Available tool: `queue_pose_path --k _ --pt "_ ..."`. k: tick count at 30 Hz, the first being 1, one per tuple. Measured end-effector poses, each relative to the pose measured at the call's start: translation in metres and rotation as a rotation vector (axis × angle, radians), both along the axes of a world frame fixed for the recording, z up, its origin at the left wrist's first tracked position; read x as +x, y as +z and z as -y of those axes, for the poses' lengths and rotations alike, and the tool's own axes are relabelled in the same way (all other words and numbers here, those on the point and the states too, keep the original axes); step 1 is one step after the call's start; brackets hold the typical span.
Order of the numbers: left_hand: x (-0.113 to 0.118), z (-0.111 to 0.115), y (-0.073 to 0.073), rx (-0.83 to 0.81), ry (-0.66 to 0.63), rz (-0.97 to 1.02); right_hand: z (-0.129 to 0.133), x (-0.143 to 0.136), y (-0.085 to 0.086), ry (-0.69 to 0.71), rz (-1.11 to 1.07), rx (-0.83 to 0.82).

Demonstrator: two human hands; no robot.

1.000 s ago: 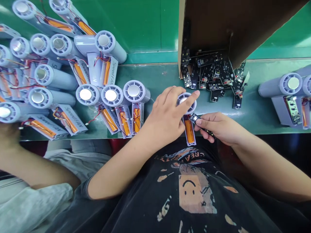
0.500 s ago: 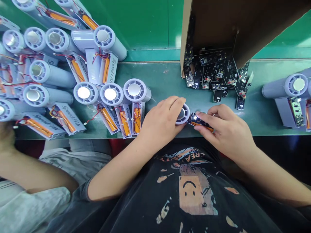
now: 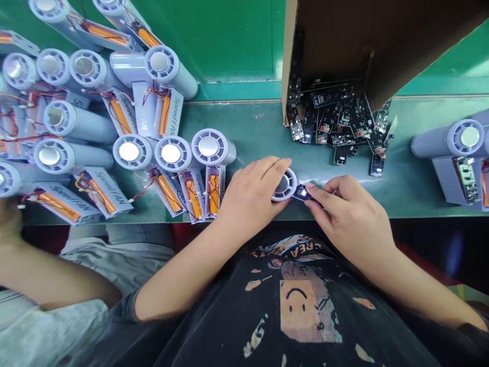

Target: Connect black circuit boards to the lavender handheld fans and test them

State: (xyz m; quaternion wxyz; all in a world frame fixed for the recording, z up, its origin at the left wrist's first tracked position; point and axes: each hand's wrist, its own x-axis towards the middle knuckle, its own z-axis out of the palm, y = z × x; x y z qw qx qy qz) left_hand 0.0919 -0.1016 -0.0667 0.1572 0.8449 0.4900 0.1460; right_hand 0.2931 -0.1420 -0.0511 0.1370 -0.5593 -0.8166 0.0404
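Observation:
My left hand [image 3: 254,191] is wrapped round the body of a lavender handheld fan [image 3: 284,186], whose round end with a silver centre faces up. Between the thumb and fingers of my right hand [image 3: 344,209] is a small black circuit board [image 3: 302,192], one end of it close against the fan's round end, over its handle. My right hand covers most of the handle and the far part of the board. Whether the board is seated in the handle I cannot tell.
Several lavender fans with orange batteries and wires [image 3: 214,191] fill the left of the green table [image 3: 260,114]. A cardboard box [image 3: 286,61] lies open with black circuit boards [image 3: 340,117] spilling out. Another fan [image 3: 443,140] is at the right. A co-worker's arm [image 3: 57,275] is at the left.
My right hand has shifted slightly, and the board now lies nearer the fan's handle, covering the orange battery that showed beneath it. The camera view has moved a little.

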Motion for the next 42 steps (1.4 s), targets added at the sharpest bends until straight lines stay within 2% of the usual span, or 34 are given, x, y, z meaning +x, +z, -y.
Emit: queue_pose_path --k 3,8,10,13,15,19,22,29,36,40,42 --pt "-0.001 0.002 0.000 0.036 -0.005 -0.011 0.000 0.000 -0.001 0.002 0.015 0.020" --pt "-0.004 0.004 0.000 0.091 -0.052 -0.016 -0.002 0.003 -0.006 -0.006 -0.095 -0.078" --pt "-0.005 0.008 0.001 0.193 -0.089 -0.022 -0.004 0.006 -0.008 -0.016 -0.161 -0.121" --pt "-0.004 0.021 0.004 0.432 -0.153 -0.057 -0.007 0.011 -0.010 -0.006 -0.243 -0.178" --pt "-0.002 0.031 0.009 0.507 -0.157 -0.132 -0.009 0.013 -0.010 0.013 -0.281 -0.210" --pt "0.007 0.044 0.022 0.404 -0.131 -0.313 -0.011 0.015 -0.011 0.029 -0.335 -0.242" --pt "0.013 0.046 0.028 0.345 -0.156 -0.370 -0.012 0.015 -0.011 0.026 -0.348 -0.236" --pt "0.019 0.046 0.022 0.282 -0.122 -0.355 -0.013 0.017 -0.012 0.017 -0.389 -0.267" --pt "0.024 0.040 0.026 0.158 -0.116 -0.490 -0.022 0.021 -0.009 -0.001 -0.464 -0.354" --pt "0.028 0.038 0.032 0.085 -0.122 -0.531 -0.019 0.021 -0.011 0.026 -0.414 -0.262" --pt "0.024 0.038 0.036 0.102 -0.161 -0.483 -0.015 0.020 -0.013 0.039 -0.365 -0.194"
